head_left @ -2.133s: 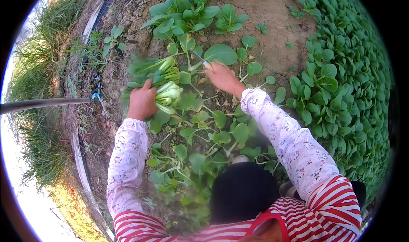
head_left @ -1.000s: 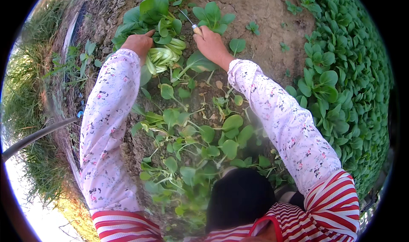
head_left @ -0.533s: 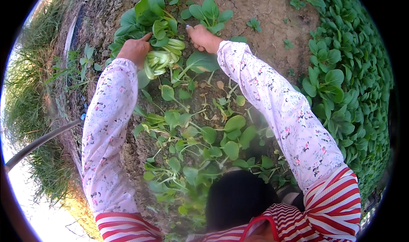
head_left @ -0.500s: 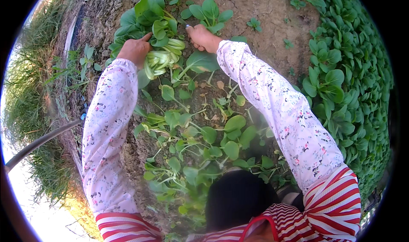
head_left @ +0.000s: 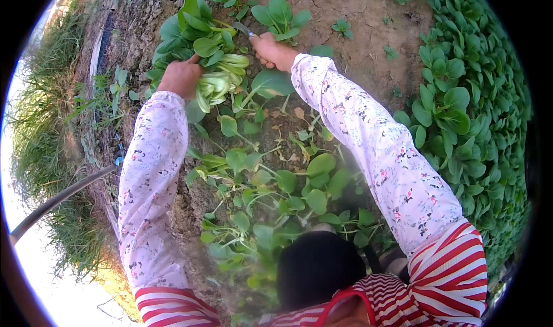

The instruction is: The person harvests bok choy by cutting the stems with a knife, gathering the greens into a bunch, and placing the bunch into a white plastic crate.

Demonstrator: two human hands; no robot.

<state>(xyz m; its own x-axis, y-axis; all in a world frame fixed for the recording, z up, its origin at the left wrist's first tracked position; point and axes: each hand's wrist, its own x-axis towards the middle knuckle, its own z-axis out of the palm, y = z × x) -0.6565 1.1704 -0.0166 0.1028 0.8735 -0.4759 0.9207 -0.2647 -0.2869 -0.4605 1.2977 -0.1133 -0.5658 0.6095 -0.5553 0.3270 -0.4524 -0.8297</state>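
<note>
My left hand [head_left: 182, 77] is closed around a bunch of bok choy [head_left: 214, 85], its pale cut stems pointing right and down and its dark leaves spreading up and left. Part of the bunch is hidden behind the hand. My right hand [head_left: 273, 50] grips a small knife [head_left: 242, 29], whose short grey blade points up and left toward the bunch. Just above the right hand a rooted bok choy plant [head_left: 281, 17] grows out of the soil. A broad loose leaf [head_left: 271, 83] lies below that hand.
Trimmed leaves and yellowed stalks [head_left: 288, 180] litter the ground between my arms. A dense bed of greens [head_left: 472, 131] runs along the right. Grass [head_left: 43, 125] borders the left side, where a dark hose [head_left: 63, 194] comes in. Small seedlings [head_left: 342, 27] dot the bare soil.
The knife blade now shows, angled up and left from my right hand; before, it was mostly hidden. The leaves of the held bunch have shifted slightly. Both hands stay in nearly the same place.
</note>
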